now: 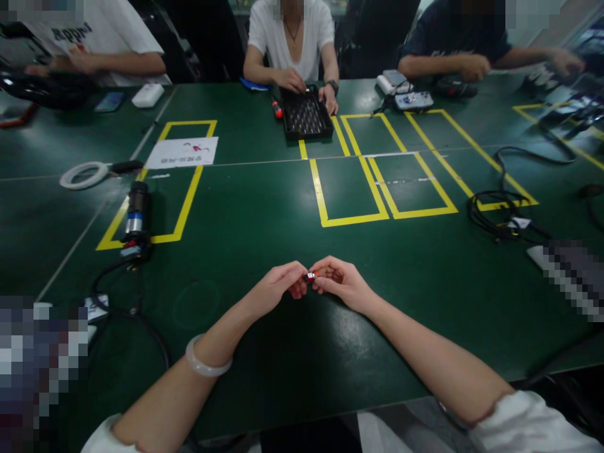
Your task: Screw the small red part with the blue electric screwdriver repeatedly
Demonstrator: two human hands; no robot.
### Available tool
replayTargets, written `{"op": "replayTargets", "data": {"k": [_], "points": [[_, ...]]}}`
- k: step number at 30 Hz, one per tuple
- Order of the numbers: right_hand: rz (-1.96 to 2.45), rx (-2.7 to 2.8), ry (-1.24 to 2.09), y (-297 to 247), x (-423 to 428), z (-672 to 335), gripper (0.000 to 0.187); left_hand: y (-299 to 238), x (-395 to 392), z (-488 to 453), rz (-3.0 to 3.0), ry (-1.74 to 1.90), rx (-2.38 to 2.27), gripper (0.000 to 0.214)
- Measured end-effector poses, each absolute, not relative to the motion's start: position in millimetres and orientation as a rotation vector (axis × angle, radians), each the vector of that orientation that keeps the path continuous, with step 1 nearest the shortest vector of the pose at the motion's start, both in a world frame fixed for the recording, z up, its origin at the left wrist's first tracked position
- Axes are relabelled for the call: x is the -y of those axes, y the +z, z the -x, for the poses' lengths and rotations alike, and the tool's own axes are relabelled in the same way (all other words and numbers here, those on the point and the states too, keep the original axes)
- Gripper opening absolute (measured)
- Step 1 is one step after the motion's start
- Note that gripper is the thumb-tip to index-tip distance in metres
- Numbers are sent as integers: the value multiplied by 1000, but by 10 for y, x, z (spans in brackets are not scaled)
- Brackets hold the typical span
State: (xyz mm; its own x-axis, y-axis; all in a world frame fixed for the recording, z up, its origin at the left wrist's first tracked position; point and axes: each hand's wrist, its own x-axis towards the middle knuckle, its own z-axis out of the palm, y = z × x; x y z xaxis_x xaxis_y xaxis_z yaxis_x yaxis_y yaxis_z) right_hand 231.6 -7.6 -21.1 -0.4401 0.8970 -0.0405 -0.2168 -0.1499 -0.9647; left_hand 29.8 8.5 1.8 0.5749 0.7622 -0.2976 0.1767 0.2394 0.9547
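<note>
Between my two hands, just above the green table [264,214], is a small red, white and black piece [311,277], too small to tell its kind. My left hand [285,280] pinches it from the left with thumb and fingers. From the right, my right hand [342,283] closes thumb and fingertips on its reddish end. The fingertips of both hands nearly meet around it and partly cover it. A pale bangle [207,358] circles my left wrist.
Across the table a person handles a black tray of small parts [307,116], beside a red screwdriver [277,109]. Left lie a black cylindrical device [136,211], a white tape roll [83,175] and a paper sheet [182,153]. Coiled black cable [495,214] lies right. Two more people sit opposite.
</note>
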Motion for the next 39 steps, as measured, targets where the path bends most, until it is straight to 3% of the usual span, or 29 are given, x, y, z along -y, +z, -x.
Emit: {"op": "replayTargets", "data": {"k": [9,20,39], "points": [[875,1346,1654,-229,64,-2308,33,46,-41,-316,-1381,502,-972,30],[919,1492,1462,-211,74,-2324,19,34,-31,-318,-1513,630,-1056,31],[975,1655,1255,-265,60,-2345,17,-2,-46,-302,-1612,659,-1013,24]]}}
